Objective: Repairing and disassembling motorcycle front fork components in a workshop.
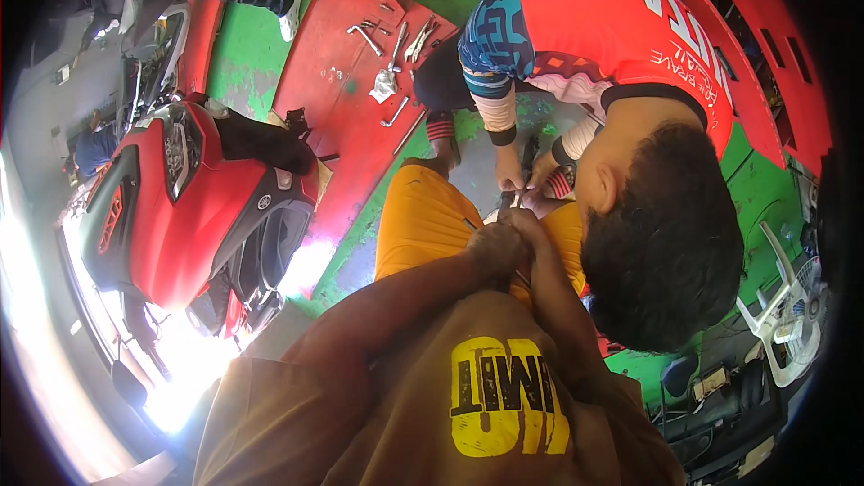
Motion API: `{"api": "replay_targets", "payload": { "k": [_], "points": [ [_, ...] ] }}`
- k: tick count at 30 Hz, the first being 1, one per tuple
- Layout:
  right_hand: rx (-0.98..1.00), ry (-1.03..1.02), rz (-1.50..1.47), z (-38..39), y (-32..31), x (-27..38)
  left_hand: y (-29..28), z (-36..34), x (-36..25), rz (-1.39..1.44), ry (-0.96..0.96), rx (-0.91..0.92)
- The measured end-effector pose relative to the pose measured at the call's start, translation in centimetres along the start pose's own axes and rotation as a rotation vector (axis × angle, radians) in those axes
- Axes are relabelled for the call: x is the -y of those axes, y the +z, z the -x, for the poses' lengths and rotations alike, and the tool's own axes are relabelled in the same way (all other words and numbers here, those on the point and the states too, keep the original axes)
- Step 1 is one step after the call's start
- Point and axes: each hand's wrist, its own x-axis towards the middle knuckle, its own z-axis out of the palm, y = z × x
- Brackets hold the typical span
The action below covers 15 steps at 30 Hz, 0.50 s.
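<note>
My left hand is closed in a fist over my lap, around something mostly hidden, with a thin dark rod poking out beside it. Just above and right of it, my right hand is also closed, on a metal piece that I cannot make out clearly. A co-worker in red bends over from the right; their hands hold a dark tool right at that piece, close to my fingers. My knees, in orange shorts, are either side of our hands.
A red board bears wrenches, pliers and small parts. A red motorbike stands at left. Another person's legs show upper left. Red cabinets line the upper right; a white fan lies lower right.
</note>
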Motion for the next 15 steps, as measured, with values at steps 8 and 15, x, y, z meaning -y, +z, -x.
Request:
{"api": "replay_targets", "payload": {
  "k": [8, 15],
  "points": [
    [0.057, -0.215, -0.2, 4.8, 3.9, 1.6, 0.7, 1.0, 1.2, -0.089, 0.031, -0.009],
    [0.34, 0.073, -0.166, -2.6, 1.6, 1.1, 1.8, 0.5, 1.3, -0.051, 0.037, -0.021]
  ]
}}
